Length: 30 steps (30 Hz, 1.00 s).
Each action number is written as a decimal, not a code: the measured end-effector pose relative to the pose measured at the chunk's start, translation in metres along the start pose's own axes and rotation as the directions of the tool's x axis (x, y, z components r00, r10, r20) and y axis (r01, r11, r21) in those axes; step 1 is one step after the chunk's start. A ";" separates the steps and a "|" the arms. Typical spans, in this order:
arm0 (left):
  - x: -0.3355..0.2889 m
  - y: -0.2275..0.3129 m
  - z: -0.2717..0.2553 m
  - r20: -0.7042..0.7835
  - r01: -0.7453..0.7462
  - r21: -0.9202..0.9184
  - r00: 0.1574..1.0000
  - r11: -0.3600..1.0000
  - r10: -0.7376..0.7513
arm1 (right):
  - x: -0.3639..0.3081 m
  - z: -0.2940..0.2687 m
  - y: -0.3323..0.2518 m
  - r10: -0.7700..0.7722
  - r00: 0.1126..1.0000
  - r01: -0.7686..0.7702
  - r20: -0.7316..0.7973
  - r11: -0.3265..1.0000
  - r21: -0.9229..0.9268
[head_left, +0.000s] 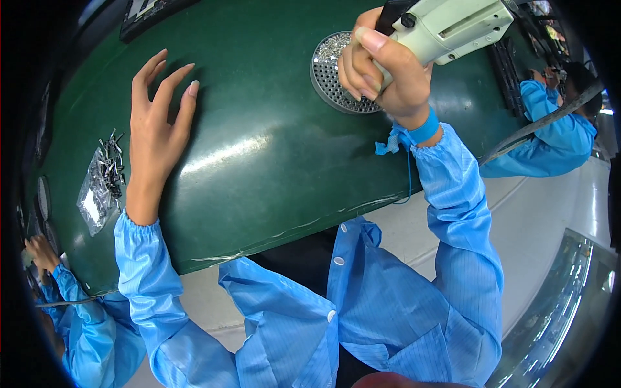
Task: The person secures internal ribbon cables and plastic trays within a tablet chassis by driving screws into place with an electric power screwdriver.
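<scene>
My right hand is closed around a bulky pale-green hand tool with a black knob on its side. The tool's working end is hidden by my fingers, so its exact kind does not show. Partly under that hand sits a round grey dish full of small holes, with many tiny shiny metal pieces at its far side. My left hand is empty, fingers apart, over the green table mat. Nearest to it, on its left, lies a clear plastic bag with small black and silver parts spilling out.
A blue wrist strap with a thin cord circles my right wrist. Co-workers in blue sleeves sit at the right and lower left. A grey cable crosses at the right. A black tray lies at the far left.
</scene>
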State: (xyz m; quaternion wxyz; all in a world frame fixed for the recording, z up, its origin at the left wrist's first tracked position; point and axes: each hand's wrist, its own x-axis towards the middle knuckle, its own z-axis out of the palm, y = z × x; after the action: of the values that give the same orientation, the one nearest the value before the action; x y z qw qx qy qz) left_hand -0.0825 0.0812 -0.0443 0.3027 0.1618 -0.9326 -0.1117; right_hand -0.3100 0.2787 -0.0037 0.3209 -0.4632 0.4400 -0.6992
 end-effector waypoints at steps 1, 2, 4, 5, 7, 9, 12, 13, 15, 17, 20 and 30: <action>0.000 0.000 0.000 0.001 -0.002 -0.006 1.000 1.000 0.002 | 0.000 0.000 -0.001 0.004 1.000 -0.004 -0.001 1.000 0.000; -0.001 0.000 -0.001 0.003 0.000 -0.008 1.000 1.000 0.000 | 0.001 0.001 -0.002 0.010 1.000 -0.010 0.008 1.000 0.000; -0.001 -0.001 -0.001 0.008 -0.003 -0.003 1.000 1.000 0.003 | 0.001 0.002 -0.003 0.014 1.000 -0.014 0.018 1.000 -0.002; -0.001 -0.001 -0.001 0.008 -0.002 -0.004 1.000 1.000 0.002 | 0.000 0.004 -0.003 0.003 1.000 -0.003 0.004 1.000 0.009; -0.002 -0.002 0.000 0.009 0.001 -0.010 1.000 1.000 -0.001 | -0.001 0.006 -0.003 -0.009 1.000 0.009 -0.007 1.000 0.019; -0.001 -0.002 0.001 0.002 -0.006 -0.023 1.000 1.000 0.006 | 0.000 0.006 -0.005 0.013 1.000 -0.013 0.005 0.999 0.035; 0.000 0.000 0.000 -0.001 -0.014 -0.030 1.000 0.999 0.014 | -0.001 0.001 -0.001 -0.010 0.999 0.009 0.037 1.000 0.014; 0.001 0.001 -0.001 0.001 -0.016 -0.022 1.000 1.000 0.016 | 0.000 0.001 -0.001 -0.007 0.999 0.007 0.037 1.000 0.015; 0.000 -0.001 0.000 0.002 -0.016 -0.018 1.000 1.000 0.016 | 0.002 0.001 -0.003 0.014 0.998 -0.013 0.068 1.000 -0.009; 0.000 -0.002 0.001 0.001 -0.020 -0.015 1.000 1.000 0.020 | 0.001 -0.001 0.000 0.016 0.998 -0.015 0.066 1.000 -0.005; -0.001 -0.002 0.000 -0.001 -0.021 -0.020 1.000 1.000 0.021 | 0.001 0.002 -0.001 0.005 0.998 -0.005 0.056 1.000 -0.004; -0.004 -0.001 -0.001 -0.002 0.009 -0.052 1.000 0.999 -0.009 | -0.001 0.010 -0.006 0.010 1.000 -0.009 0.025 0.999 -0.046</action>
State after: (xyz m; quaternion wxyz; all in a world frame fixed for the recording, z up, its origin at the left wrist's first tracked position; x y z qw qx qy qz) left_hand -0.0790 0.0820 -0.0458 0.3075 0.1581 -0.9282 -0.1370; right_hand -0.3009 0.2792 0.0031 0.3187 -0.4771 0.4541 -0.6816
